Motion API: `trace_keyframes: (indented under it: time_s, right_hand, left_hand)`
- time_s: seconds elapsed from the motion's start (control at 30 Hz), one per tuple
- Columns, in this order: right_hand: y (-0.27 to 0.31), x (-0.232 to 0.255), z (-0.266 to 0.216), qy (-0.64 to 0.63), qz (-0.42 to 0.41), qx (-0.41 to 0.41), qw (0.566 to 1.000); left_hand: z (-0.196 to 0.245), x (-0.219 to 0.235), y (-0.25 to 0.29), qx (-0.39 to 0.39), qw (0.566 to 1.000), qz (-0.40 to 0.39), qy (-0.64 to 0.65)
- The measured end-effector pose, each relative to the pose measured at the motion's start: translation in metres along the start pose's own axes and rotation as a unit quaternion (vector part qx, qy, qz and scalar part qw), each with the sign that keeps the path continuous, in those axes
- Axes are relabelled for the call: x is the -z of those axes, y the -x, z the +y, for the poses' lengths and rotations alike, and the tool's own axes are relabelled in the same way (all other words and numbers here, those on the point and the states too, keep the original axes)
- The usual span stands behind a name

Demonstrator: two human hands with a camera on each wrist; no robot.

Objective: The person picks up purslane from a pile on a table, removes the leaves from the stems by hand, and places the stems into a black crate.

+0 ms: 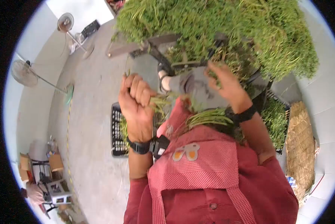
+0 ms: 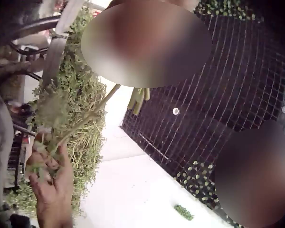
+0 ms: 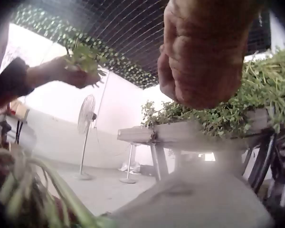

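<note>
My left hand (image 1: pixel 137 95) grips a small bunch of green stems (image 1: pixel 159 103), with its fingers curled over them. In the right wrist view that hand (image 3: pixel 78 71) has leafy tips (image 3: pixel 88 58) at its fingers. Off to the right, my right hand (image 1: pixel 227 84) is raised with loosely bent fingers, and nothing plain shows in it. A long stem (image 2: pixel 92 111) crosses the left wrist view, its leaves overlapping the right hand (image 2: pixel 52 183). More stems (image 1: pixel 212 117) lie on the lap, against the red checked apron (image 1: pixel 201 168).
Leafy greens (image 1: pixel 219 26) are heaped on a table ahead, hanging over its edge. Black crates (image 1: pixel 117 140) with greens stand on both sides of the lap. A woven sack (image 1: pixel 301 145) lies at the right. Standing fans (image 1: pixel 65 23) and stools (image 1: pixel 58 190) are at the left.
</note>
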State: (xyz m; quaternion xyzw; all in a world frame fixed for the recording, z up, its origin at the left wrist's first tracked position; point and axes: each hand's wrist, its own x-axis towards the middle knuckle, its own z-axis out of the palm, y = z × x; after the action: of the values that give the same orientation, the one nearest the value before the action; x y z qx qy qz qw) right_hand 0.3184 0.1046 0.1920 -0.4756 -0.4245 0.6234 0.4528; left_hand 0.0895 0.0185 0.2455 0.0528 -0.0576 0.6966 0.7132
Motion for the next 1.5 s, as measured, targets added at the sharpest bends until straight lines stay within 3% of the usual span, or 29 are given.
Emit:
trace_keyframes:
  time_s: [0.07,0.17,0.2,0.3,0.43,0.63,0.77,0.83,0.9,0.97,1.03,1.1,1.13,1.2,1.23,1.3,1.33,1.37,1.43,1.47,1.5]
  right_hand:
    - [0.009,0.006,-0.016,-0.217,-0.195,-0.050,0.955]
    - [0.024,-0.008,-0.013,-0.186,-0.239,-0.054,0.951]
    - [0.024,-0.007,-0.011,-0.180,-0.309,-0.041,0.933]
    - [0.026,-0.014,-0.007,-0.082,-0.292,-0.036,0.952]
    - [0.030,-0.013,0.000,-0.033,-0.326,-0.094,0.940]
    - [0.029,-0.021,0.006,0.025,-0.355,-0.098,0.930]
    - [0.034,-0.025,0.007,0.037,-0.339,-0.099,0.935]
    - [0.046,-0.024,0.005,-0.043,-0.342,-0.167,0.924]
    - [0.055,-0.027,0.000,-0.022,-0.264,-0.186,0.946]
    - [0.042,-0.018,0.027,-0.055,-0.350,-0.193,0.915]
    - [0.042,-0.028,0.021,-0.031,-0.310,-0.169,0.935]
    - [0.044,-0.031,0.007,-0.037,-0.315,-0.114,0.941]
    - [0.046,-0.030,0.004,-0.037,-0.314,-0.111,0.942]
    - [0.048,-0.027,-0.004,0.102,-0.276,-0.064,0.954]
    - [0.048,-0.024,-0.005,0.105,-0.277,-0.058,0.953]
    - [0.050,-0.021,-0.003,0.238,-0.310,0.007,0.921]
    - [0.048,-0.023,0.003,0.291,-0.310,0.110,0.899]
    - [0.043,-0.023,0.011,0.291,-0.312,0.112,0.897]
    - [0.038,-0.027,0.018,0.394,-0.188,0.381,0.815]
    - [0.040,-0.027,0.013,0.394,-0.188,0.382,0.814]
    - [0.047,-0.032,-0.005,0.418,-0.154,0.303,0.843]
  left_hand:
    - [0.002,0.005,-0.002,0.020,0.998,-0.031,0.055]
    - [-0.001,0.009,-0.004,0.036,0.994,-0.001,0.104]
    - [-0.001,0.009,-0.005,0.047,0.994,0.001,0.098]
    - [0.001,0.008,-0.005,0.063,0.994,0.008,0.085]
    - [0.006,0.010,-0.007,0.056,0.996,0.019,0.071]
    - [0.006,0.016,-0.010,0.055,0.996,0.021,0.074]
    - [0.007,0.017,-0.010,0.031,0.997,0.031,0.065]
    - [0.007,0.020,-0.010,0.056,0.996,0.016,0.069]
    - [0.008,0.020,-0.012,0.058,0.996,-0.011,0.060]
    - [0.007,0.019,-0.010,0.039,0.997,0.009,0.069]
    - [0.003,0.016,-0.011,0.037,0.997,0.007,0.069]
    - [-0.009,0.016,-0.009,-0.027,0.996,0.067,-0.048]
    - [-0.013,0.018,-0.008,-0.010,0.995,0.078,-0.063]
    - [-0.011,0.023,-0.007,-0.005,0.996,0.055,-0.074]
    - [-0.010,0.024,-0.007,-0.003,0.996,0.038,-0.085]
    - [-0.008,0.020,-0.007,-0.018,0.993,0.046,-0.108]
    - [-0.011,0.017,-0.005,-0.034,0.989,0.049,-0.137]
    - [-0.016,0.014,-0.003,-0.048,0.984,0.052,-0.165]
    - [-0.030,0.004,0.002,-0.055,0.979,0.070,-0.183]
    - [-0.038,-0.001,0.006,-0.058,0.970,0.093,-0.216]
    - [-0.044,-0.002,0.009,-0.060,0.960,0.118,-0.248]
